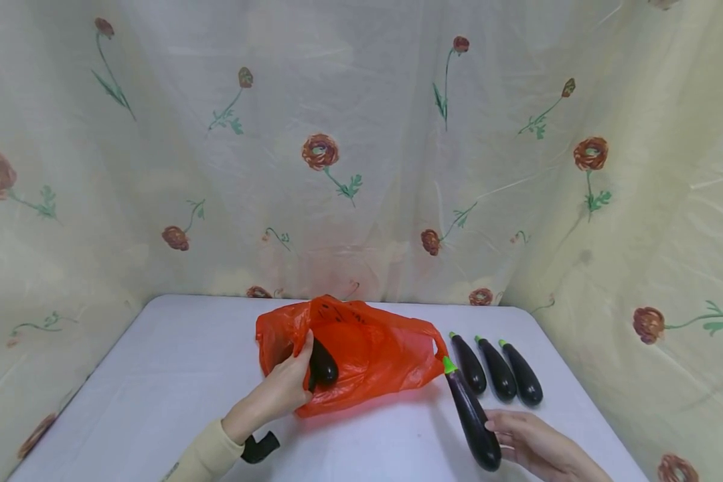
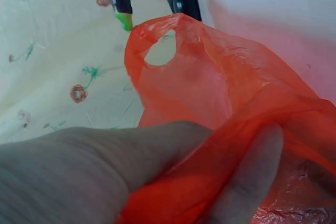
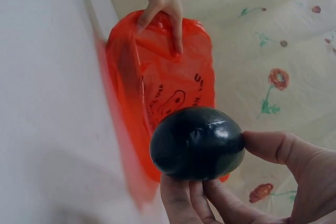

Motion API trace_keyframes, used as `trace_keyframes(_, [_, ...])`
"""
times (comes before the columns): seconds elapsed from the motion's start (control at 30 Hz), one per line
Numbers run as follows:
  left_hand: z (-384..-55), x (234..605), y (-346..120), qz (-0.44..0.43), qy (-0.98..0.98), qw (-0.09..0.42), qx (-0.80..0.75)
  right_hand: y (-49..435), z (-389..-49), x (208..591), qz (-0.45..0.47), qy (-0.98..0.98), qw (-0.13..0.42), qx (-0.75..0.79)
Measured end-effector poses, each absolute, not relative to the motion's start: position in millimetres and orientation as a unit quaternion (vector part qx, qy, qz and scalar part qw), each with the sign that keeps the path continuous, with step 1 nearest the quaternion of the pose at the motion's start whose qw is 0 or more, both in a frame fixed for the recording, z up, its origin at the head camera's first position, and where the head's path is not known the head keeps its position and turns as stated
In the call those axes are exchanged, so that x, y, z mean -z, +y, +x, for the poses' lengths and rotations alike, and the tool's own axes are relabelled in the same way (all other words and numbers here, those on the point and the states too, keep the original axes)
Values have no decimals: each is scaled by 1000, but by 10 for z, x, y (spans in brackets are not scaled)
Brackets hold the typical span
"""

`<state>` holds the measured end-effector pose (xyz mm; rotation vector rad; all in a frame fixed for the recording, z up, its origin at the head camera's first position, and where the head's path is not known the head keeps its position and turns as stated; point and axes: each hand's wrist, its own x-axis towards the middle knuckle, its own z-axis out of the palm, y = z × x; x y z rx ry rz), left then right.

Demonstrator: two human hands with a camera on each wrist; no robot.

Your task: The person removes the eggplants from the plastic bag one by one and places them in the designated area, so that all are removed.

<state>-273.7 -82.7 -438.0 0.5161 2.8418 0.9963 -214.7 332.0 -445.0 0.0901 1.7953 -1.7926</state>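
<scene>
A red plastic bag [image 1: 373, 348] lies spread on the white table with its mouth facing me. My left hand [image 1: 289, 381] pinches the film at the bag's left edge, and in the left wrist view a fold of it passes between thumb and finger [image 2: 257, 171]. Beside that hand, a dark eggplant [image 1: 323, 365] shows inside the mouth. With thumb and fingertips, my right hand [image 1: 527, 438] holds another eggplant [image 1: 471, 418] near its rounded end. Its green stem tip overlaps the bag's right handle in the head view; the right wrist view shows its round bottom [image 3: 197, 142].
Three more eggplants [image 1: 497, 368] lie in a row on the table [image 1: 175, 361], right of the bag. A flower-printed curtain [image 1: 385, 167] hangs behind the table and along both sides. A dark strap piece [image 1: 260, 447] sticks out beside the left wrist.
</scene>
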Motion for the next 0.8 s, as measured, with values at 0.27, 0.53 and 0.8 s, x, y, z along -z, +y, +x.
trace_keyframes(0.27, [-2733,4377,-814,164,931,47,-321,3428,-2050,4479,17,662,300,687])
trace_keyframes(0.53, [-2734,4379,-813,167,929,46,-326,3476,-2075,4549,98,707,285,639])
trace_keyframes(0.8, [-2727,4376,-820,165,929,47,-327,3447,-2069,4683,164,730,237,620])
